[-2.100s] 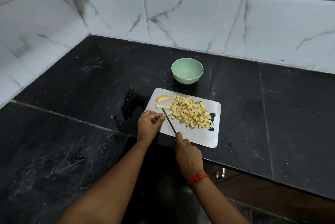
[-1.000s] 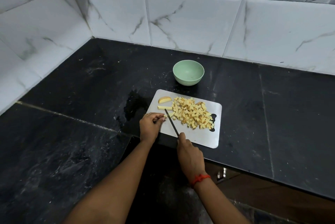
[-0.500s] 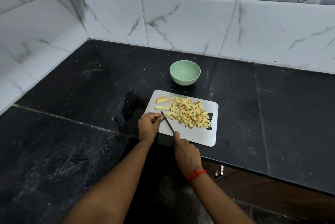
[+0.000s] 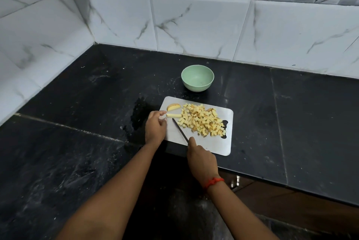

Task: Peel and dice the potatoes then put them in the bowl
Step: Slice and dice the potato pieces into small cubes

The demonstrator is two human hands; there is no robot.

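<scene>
The diced potato pile (image 4: 202,121) is sitting on the middle and right part of a pale cutting board (image 4: 217,147), heaped right up to the board's handle cutout. Two bigger bits are lying at the board's far left corner: a potato wedge (image 4: 173,106) with some skin showing, and just in front of it a pale potato strip (image 4: 174,115) lying crosswise.

The left hand (image 4: 155,129) is hovering over the board's left edge with its fingers loosely spread. Its index fingertip and thumb are sitting either side of the strip's left end, but honestly I can't tell if they're actually touching it.

The right hand (image 4: 202,160) is curling around the handle of a knife (image 4: 180,130), with the index finger running along the top. The dark blade is slanting across the bare part of the board, its tip pointing at the strip and stopping just short of it. A red thread (image 4: 213,181) is wrapping that wrist.

The green bowl (image 4: 197,78) is standing upright on the black countertop (image 4: 77,103) just behind the board, not touching it. A wet patch (image 4: 139,115) is glistening just left of the board, and white marbled tiles (image 4: 194,25) are running along the back wall.
</scene>
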